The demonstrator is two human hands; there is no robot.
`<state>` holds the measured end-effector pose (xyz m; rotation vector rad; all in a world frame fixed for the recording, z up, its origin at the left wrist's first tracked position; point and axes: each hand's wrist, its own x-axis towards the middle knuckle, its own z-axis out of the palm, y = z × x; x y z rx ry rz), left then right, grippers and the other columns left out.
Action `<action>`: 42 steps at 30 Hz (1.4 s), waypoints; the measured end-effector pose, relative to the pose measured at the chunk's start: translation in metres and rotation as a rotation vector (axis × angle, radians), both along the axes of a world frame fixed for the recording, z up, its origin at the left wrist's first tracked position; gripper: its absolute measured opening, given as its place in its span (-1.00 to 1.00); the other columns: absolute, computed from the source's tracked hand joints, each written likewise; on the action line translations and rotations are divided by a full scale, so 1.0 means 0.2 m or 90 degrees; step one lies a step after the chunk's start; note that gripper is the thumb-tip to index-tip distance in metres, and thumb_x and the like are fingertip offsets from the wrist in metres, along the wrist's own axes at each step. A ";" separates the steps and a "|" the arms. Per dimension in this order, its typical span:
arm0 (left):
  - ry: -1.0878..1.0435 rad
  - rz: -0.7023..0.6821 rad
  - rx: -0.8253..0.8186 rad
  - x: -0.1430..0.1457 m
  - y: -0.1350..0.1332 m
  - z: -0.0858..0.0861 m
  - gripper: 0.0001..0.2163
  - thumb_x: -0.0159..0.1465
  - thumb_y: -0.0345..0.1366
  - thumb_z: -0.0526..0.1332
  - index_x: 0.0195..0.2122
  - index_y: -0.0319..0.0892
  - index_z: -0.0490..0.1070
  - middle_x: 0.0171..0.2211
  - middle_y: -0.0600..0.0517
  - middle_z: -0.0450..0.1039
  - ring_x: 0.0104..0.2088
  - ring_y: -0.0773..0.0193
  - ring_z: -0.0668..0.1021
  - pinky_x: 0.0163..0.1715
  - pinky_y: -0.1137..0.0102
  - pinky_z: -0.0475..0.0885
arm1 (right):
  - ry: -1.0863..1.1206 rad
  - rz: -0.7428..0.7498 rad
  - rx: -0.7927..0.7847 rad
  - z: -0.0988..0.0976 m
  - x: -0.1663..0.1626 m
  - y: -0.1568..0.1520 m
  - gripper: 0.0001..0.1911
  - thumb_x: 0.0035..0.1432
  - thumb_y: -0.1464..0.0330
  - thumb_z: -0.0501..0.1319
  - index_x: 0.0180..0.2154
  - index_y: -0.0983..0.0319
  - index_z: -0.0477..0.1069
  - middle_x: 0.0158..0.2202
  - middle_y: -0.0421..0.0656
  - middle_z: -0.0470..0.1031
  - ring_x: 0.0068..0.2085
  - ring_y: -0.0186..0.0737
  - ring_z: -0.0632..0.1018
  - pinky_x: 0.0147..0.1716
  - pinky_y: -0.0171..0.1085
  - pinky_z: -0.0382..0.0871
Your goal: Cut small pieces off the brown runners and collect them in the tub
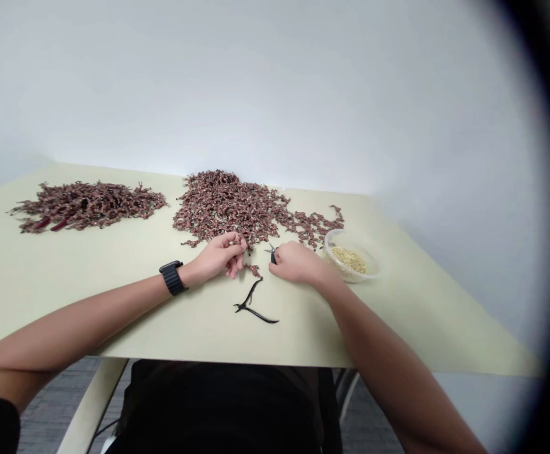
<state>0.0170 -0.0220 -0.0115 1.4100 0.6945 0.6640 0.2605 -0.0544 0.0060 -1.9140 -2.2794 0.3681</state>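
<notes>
Gripping pliers (273, 256), the right hand (295, 261) faces the left hand (222, 255), which apparently pinches a brown strand (254, 270). Likely light, limp; best held near its end.

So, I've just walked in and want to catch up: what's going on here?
A person has both hands at the near side of the large brown pile. The left hand has its fingers pinched beside a short brown strand; its exact grip is unclear. The right hand holds a small tool, tips pointing toward the left hand. Black pliers lie open on the table. Another pile lies to the left, and a bowl of yellow bits stands at the right.
</notes>
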 end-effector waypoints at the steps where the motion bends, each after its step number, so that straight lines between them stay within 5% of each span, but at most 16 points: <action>1: -0.004 0.003 -0.004 0.00 0.00 0.00 -0.79 0.39 -0.14 0.22 -0.18 -0.18 0.30 -0.51 0.06 0.50 -0.63 0.39 0.51 -0.65 0.54 0.33 | -0.022 0.003 0.013 0.00 -0.01 -0.01 -0.59 0.05 0.27 0.35 -0.68 0.20 0.22 -0.66 -0.11 0.28 -0.58 -0.25 0.32 -0.48 -0.22 0.04; 5: -0.006 0.010 0.004 -0.01 0.02 -0.02 -0.72 0.38 -0.07 0.25 -0.23 -0.20 0.31 -0.55 0.08 0.47 -0.67 0.41 0.46 -0.68 0.53 0.31 | -0.028 -0.026 0.139 0.07 0.02 -0.02 -0.67 0.15 0.29 0.27 -0.60 0.22 0.31 -0.57 -0.05 0.40 -0.54 -0.24 0.35 -0.46 -0.22 0.05; 9: -0.015 0.010 0.002 0.00 0.02 -0.04 -0.68 0.38 -0.02 0.24 -0.25 -0.22 0.33 -0.54 0.05 0.49 -0.66 0.42 0.47 -0.66 0.53 0.33 | 0.156 -0.056 0.235 0.16 0.09 0.01 -0.55 0.35 0.12 0.11 -0.54 0.21 0.32 -0.58 -0.12 0.35 -0.53 -0.26 0.31 -0.47 -0.23 0.06; 15: -0.037 0.012 0.003 0.01 0.01 -0.01 -0.66 0.39 -0.05 0.24 -0.09 -0.29 0.43 -0.52 0.05 0.49 -0.63 0.43 0.46 -0.63 0.53 0.32 | 0.709 -0.100 -0.011 0.13 0.09 0.07 -0.48 0.22 -0.12 0.22 -0.37 0.22 0.41 -0.55 -0.22 0.27 -0.58 -0.38 0.20 -0.61 -0.31 0.01; 19: -0.049 -0.019 0.005 0.01 -0.01 0.01 -0.64 0.38 -0.01 0.24 -0.17 -0.29 0.45 -0.53 0.04 0.47 -0.64 0.43 0.44 -0.62 0.52 0.30 | 0.863 -0.105 -0.148 0.02 0.02 0.10 -0.50 0.13 -0.08 0.33 -0.37 0.23 0.39 -0.53 -0.24 0.24 -0.58 -0.43 0.17 -0.65 -0.36 -0.05; 22: -0.034 -0.016 -0.021 0.01 -0.01 0.00 -0.64 0.37 -0.01 0.25 -0.14 -0.28 0.45 -0.57 0.08 0.45 -0.66 0.45 0.41 -0.65 0.54 0.25 | 0.828 -0.120 -0.136 -0.05 -0.05 0.11 -0.52 0.20 -0.08 0.26 -0.30 0.23 0.42 -0.47 -0.20 0.32 -0.54 -0.39 0.26 -0.66 -0.37 0.06; 24: -0.024 0.008 -0.036 0.02 -0.01 0.00 -0.65 0.37 -0.01 0.24 -0.15 -0.27 0.45 -0.62 0.12 0.40 -0.69 0.47 0.36 -0.67 0.55 0.19 | 0.733 -0.121 -0.031 -0.08 -0.09 0.10 -0.57 0.24 -0.05 0.22 -0.19 0.20 0.44 -0.35 -0.14 0.41 -0.46 -0.32 0.38 -0.61 -0.35 0.23; 28: -0.033 0.042 -0.055 0.03 0.00 -0.02 -0.65 0.35 0.00 0.26 -0.30 -0.23 0.38 -0.62 0.13 0.38 -0.69 0.47 0.35 -0.68 0.53 0.14 | 0.535 -0.052 0.123 -0.11 -0.15 0.06 -0.49 0.20 0.00 0.27 0.08 0.12 0.38 0.01 -0.05 0.45 -0.11 -0.14 0.52 -0.25 -0.18 0.51; 32: -0.020 0.037 -0.034 0.03 -0.01 -0.02 -0.65 0.35 0.00 0.25 -0.34 -0.22 0.37 -0.66 0.15 0.31 -0.70 0.48 0.28 -0.67 0.52 0.11 | 0.426 -0.012 0.130 -0.13 -0.18 0.02 -0.17 0.05 -0.02 0.40 0.28 0.11 0.26 0.23 0.08 0.25 0.14 0.06 0.44 0.08 0.01 0.42; 42: 0.029 0.001 0.015 0.01 -0.01 0.00 -0.58 0.36 0.03 0.22 -0.47 -0.20 0.33 -0.68 0.17 0.17 -0.69 0.47 0.17 -0.66 0.46 0.01 | 0.341 0.028 0.037 -0.14 -0.15 0.02 0.03 0.02 -0.07 0.40 0.39 0.13 0.07 0.33 0.14 0.16 0.34 0.14 0.27 0.27 0.05 0.20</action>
